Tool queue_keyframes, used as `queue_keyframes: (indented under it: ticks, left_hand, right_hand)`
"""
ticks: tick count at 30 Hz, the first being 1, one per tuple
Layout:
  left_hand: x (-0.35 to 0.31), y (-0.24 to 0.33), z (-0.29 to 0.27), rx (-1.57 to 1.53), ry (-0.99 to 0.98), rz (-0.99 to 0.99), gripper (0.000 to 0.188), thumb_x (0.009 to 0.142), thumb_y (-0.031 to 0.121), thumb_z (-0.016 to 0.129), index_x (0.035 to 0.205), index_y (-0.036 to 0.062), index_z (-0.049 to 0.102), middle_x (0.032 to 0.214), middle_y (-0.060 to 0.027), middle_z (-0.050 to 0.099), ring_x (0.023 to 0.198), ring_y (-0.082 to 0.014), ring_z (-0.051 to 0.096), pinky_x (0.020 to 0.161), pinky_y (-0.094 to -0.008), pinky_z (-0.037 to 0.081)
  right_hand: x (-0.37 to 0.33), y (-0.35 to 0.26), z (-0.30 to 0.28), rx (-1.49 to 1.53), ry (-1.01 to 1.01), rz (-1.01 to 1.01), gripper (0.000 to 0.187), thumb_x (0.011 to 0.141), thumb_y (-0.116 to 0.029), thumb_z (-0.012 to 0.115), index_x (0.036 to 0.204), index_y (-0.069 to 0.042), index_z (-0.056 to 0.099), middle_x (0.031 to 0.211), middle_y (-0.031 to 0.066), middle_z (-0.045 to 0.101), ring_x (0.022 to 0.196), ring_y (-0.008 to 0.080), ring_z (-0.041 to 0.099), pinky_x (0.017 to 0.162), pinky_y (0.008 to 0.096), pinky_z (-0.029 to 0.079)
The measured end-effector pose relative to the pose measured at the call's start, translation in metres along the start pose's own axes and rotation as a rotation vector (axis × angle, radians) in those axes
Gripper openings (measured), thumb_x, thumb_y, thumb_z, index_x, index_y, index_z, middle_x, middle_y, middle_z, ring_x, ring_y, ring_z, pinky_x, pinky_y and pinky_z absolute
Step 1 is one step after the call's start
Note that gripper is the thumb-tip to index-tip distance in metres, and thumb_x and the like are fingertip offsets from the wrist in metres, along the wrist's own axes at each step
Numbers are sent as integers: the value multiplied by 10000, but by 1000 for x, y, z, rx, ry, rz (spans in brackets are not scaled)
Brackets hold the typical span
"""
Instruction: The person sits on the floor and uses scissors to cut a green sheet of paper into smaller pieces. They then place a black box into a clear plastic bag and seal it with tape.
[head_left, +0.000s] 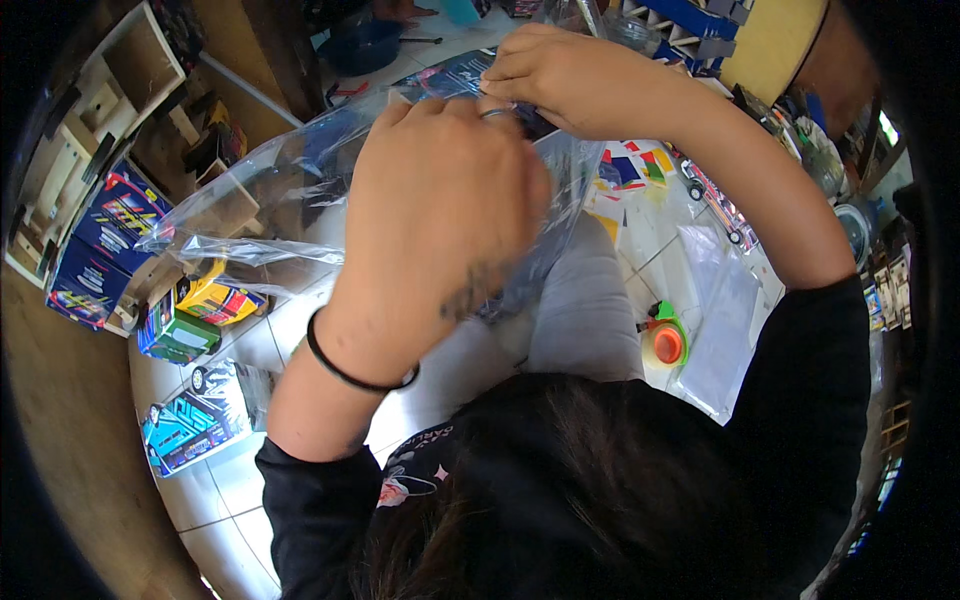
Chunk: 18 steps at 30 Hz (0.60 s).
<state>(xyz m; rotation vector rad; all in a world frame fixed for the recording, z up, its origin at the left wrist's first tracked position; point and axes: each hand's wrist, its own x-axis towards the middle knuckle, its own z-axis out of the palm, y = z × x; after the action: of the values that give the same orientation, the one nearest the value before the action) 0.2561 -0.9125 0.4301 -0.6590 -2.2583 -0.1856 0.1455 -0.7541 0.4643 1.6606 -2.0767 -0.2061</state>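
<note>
A large clear plastic bag (265, 195) spreads in front of me, crinkled and shiny, its loose end reaching out to the left. My left hand (445, 185), with a ring and a black wristband, is closed in a fist-like grip on the plastic near its middle. Just beyond it, my right hand (570, 80) pinches the bag's far part with bent fingers. Between and behind the hands a dark, printed surface (465, 75) shows at the plastic; what it belongs to is mostly hidden.
To the right lie a green tape dispenser (668, 340), flat clear plastic sleeves (718, 320), colourful sticker sheets (640, 168) and a toy truck (715, 203). On the left stand a blue-and-white toy truck (195, 430), a yellow one (220, 297) and wooden truck bodies (150, 60). A dark blue basin (362, 50) sits far off.
</note>
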Motion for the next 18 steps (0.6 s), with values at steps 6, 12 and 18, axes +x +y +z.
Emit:
queue_keyframes:
  ticks: [6,12,18]
  left_hand:
    - [13,0,17,56,-199,-79,229,794,155,570,936,-24,581,911,-174,606,886,-328,568,911,-420,404]
    - [-6,-10,31,133,9,17,243,782,170,588,939,-14,602,920,-133,600,882,-295,561,851,-390,418]
    - [-7,-17,28,104,-60,76,273,818,90,559,1082,24,579,1055,-128,581,972,-297,542,842,-384,420]
  right_hand:
    - [-3,2,0,-60,-32,-39,321,712,-60,556,1021,16,595,1009,120,578,973,267,515,893,342,395]
    - [-11,-2,2,-89,312,-95,104,701,-130,566,737,-34,579,758,80,556,825,233,522,790,374,378]
    - [-215,-13,70,-162,370,872,316,765,-112,578,1071,-33,580,1092,143,568,969,308,537,910,364,382]
